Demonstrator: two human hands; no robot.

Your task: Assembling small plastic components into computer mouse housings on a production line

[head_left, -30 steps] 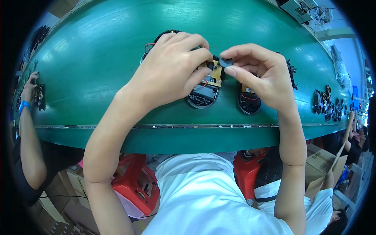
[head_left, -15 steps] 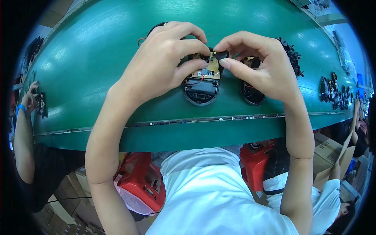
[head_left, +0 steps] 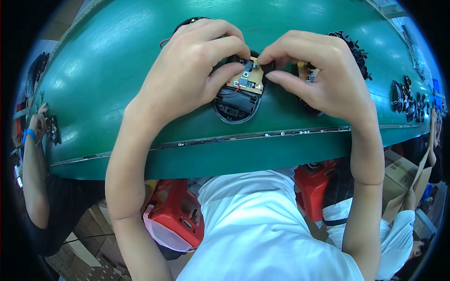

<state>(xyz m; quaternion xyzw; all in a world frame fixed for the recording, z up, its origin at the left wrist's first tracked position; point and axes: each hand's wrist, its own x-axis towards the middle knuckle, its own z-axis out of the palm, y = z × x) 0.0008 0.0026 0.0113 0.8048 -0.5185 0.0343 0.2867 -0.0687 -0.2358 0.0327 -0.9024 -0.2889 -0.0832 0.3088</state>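
Note:
An opened computer mouse [head_left: 232, 110] lies on the green table, its black lower shell holding a tan circuit board [head_left: 253, 86] with a thin red wire. My left hand [head_left: 187, 75] is closed at the upper left of the mouse, thumb and fingertips pinching by the board's far end. Between thumb and fingers, my right hand [head_left: 323, 70] pinches a small round black part [head_left: 269, 69], like a scroll wheel, at the right edge of the shell. A second opened mouse [head_left: 307, 71] sits partly hidden under my right hand.
Behind my left hand another black mouse [head_left: 190, 21] shows, with a red wire. Piles of black parts [head_left: 356, 54] and dark assemblies [head_left: 408, 100] stand to the right. A co-worker's hand [head_left: 40, 121] is at the far left. A strip [head_left: 225, 139] runs along the table's near side.
My right hand has shifted slightly right with the round black part, a little away from the board. More of the board shows between my hands. The view has moved slightly.

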